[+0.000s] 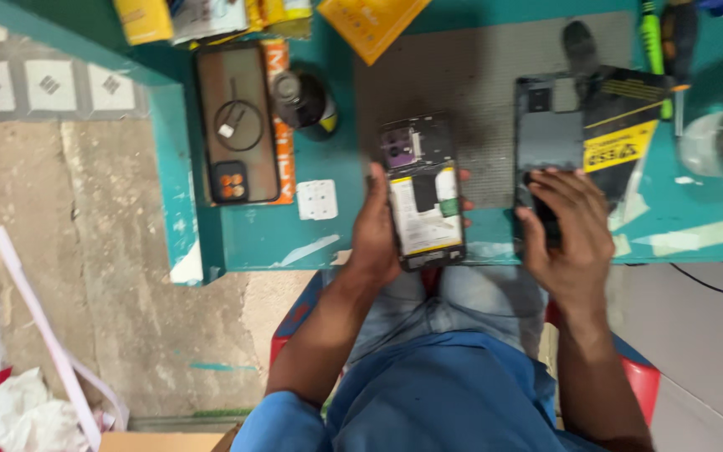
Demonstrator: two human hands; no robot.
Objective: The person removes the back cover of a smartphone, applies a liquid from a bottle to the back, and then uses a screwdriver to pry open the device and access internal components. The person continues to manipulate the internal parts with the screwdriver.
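The opened phone (423, 194) is sitting in the left hand (376, 237), back cover off, its battery and circuit board facing up, and it is hovering over the near edge of the teal workbench (253, 230), just above the person's lap. The left hand is gripping it along its left side, with fingertips peeking out past the right edge. Off to the right, the right hand (569, 233) is pressing down on the lower end of a dark back cover (562, 134) lying flat on the bench, fingers curled over a small dark piece; whether it is pinching that piece, I cannot tell. The cover is resting half on a grey mat (462, 92) that is spreading across the middle of the bench. Further left, a dark phone case (236, 121) with a ring on it is lying beside a small round black container (303, 100), and a white square part (317, 199) is sitting near the bench edge. A green-handled screwdriver (654, 50) is lying at the far right.
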